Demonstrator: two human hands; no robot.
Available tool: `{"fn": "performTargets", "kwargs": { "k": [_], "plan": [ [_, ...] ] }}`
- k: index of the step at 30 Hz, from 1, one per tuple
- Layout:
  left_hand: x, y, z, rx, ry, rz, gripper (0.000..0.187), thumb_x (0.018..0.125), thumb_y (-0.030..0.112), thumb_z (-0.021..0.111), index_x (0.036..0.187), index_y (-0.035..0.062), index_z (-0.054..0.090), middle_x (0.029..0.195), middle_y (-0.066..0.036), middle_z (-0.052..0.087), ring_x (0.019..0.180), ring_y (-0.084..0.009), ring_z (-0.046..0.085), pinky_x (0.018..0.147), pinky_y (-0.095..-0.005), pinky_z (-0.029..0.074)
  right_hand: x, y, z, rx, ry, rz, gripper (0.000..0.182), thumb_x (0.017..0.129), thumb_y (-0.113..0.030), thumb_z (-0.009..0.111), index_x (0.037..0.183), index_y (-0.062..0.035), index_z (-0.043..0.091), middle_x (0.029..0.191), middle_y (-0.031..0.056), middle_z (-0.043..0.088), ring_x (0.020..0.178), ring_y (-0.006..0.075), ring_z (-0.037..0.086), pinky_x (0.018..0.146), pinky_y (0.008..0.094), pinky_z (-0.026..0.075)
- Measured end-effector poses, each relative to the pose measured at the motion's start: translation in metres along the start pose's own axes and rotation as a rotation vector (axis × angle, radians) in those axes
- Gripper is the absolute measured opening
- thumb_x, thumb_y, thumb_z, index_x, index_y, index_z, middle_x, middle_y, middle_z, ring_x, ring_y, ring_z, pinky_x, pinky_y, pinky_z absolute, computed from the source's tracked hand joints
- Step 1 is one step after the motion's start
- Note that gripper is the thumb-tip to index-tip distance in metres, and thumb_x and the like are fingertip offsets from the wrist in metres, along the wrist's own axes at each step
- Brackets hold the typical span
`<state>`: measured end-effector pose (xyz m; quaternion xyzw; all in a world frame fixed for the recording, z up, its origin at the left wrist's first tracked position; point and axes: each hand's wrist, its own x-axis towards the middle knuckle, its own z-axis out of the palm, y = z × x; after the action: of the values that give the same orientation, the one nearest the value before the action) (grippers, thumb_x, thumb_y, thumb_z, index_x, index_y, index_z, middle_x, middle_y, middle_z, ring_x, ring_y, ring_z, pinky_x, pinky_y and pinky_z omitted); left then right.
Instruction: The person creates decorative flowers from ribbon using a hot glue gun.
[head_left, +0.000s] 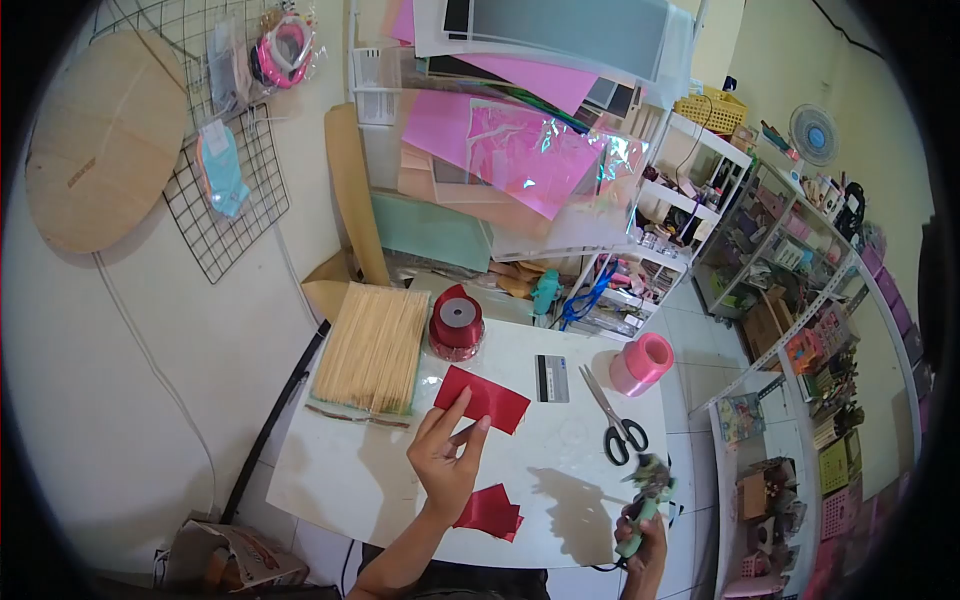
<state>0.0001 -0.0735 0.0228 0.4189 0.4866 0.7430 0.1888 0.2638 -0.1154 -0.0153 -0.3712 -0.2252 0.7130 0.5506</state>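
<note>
My left hand (pixel 447 453) pinches a short cut piece of red ribbon (pixel 497 402) between thumb and fingers, above the white table. My right hand (pixel 643 540), at the table's right front edge, is wrapped round the green handle of what looks like a hot glue gun (pixel 650 492); its front end is blurred. Several more red ribbon pieces (pixel 488 510) lie in a small pile below my left wrist. Black-handled scissors (pixel 618 425) rest with blades partly apart, beyond my right hand. A grey card with a black stripe (pixel 552 379) lies flat left of them.
On the white table (pixel 340 480) stand a bundle of thin wooden sticks (pixel 370 345), a red ribbon roll (pixel 459 318) and a pink roll (pixel 641 364). Behind hang pink and clear sheets (pixel 510 140). Loaded shelves (pixel 800 350) line the right. A bag (pixel 235 555) sits lower left.
</note>
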Motion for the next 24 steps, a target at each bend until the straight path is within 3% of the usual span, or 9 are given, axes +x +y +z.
{"fn": "performTargets", "kwargs": {
  "k": [1,2,6,10,14,17,24],
  "plan": [
    [0.000,0.002,0.001,-0.002,-0.005,0.016,0.037,0.069,-0.009,0.060,0.105,-0.0046,0.052,0.079,-0.002,0.043,0.069,-0.0059,0.046,0.060,-0.0146,0.045,0.002,0.004,-0.001,0.356,-0.099,0.005,0.041,0.061,0.004,0.057,0.099,-0.0004,0.041,0.083,0.0139,0.051,0.047,0.0116,0.042,0.041,0.0193,0.038],
    [0.001,0.004,0.002,-0.004,-0.004,0.015,0.037,0.069,-0.009,0.060,0.105,-0.0046,0.052,0.079,-0.002,0.043,0.069,-0.0059,0.046,0.060,-0.0146,0.045,0.006,0.006,0.002,0.271,-0.159,-0.034,0.041,0.062,0.003,0.057,0.099,-0.0023,0.041,0.084,0.0138,0.049,0.045,0.0090,0.034,0.037,0.0165,0.034],
    [0.003,0.008,0.006,0.065,-0.054,0.080,0.036,0.068,-0.009,0.061,0.103,-0.0037,0.054,0.076,-0.002,0.043,0.066,-0.0064,0.046,0.059,-0.0160,0.047,0.015,0.002,0.036,0.239,-0.292,-0.082,0.059,0.065,0.003,0.056,0.118,0.0015,0.031,0.099,0.0213,0.045,0.040,0.0073,0.034,0.029,0.0148,0.026],
    [0.007,0.012,0.008,0.290,-0.093,0.262,0.036,0.065,-0.011,0.062,0.100,-0.0032,0.057,0.070,-0.003,0.046,0.061,-0.0074,0.049,0.053,-0.0178,0.046,0.017,0.008,0.059,-0.022,-0.358,-0.159,0.056,0.070,-0.012,0.060,0.112,0.0100,0.031,0.101,0.0256,0.050,0.042,0.0134,0.044,0.034,0.0203,0.031],
    [0.005,0.011,0.013,0.353,-0.059,0.329,0.037,0.063,-0.012,0.062,0.099,-0.0029,0.058,0.067,-0.003,0.047,0.058,-0.0080,0.049,0.051,-0.0183,0.045,0.017,0.015,0.081,-0.262,-0.397,-0.130,0.043,0.078,-0.024,0.057,0.106,0.0052,0.043,0.090,0.0180,0.057,0.044,0.0085,0.042,0.036,0.0182,0.029],
    [0.003,0.013,0.015,0.364,-0.076,0.322,0.037,0.064,-0.012,0.062,0.099,-0.0029,0.057,0.068,-0.003,0.047,0.059,-0.0075,0.049,0.052,-0.0176,0.046,0.017,0.018,0.098,-0.380,-0.332,-0.113,0.038,0.080,-0.023,0.056,0.106,0.0031,0.045,0.083,0.0105,0.058,0.043,0.0052,0.038,0.035,0.0178,0.028],
    [0.006,0.010,0.016,0.272,-0.075,0.217,0.037,0.064,-0.014,0.061,0.100,-0.0030,0.057,0.069,-0.003,0.045,0.061,-0.0062,0.045,0.052,-0.0160,0.048,0.023,0.021,0.110,-0.493,-0.189,-0.117,0.025,0.077,-0.016,0.059,0.094,0.0025,0.055,0.064,0.0028,0.054,0.041,0.0041,0.038,0.035,0.0175,0.029]
  ]
}}
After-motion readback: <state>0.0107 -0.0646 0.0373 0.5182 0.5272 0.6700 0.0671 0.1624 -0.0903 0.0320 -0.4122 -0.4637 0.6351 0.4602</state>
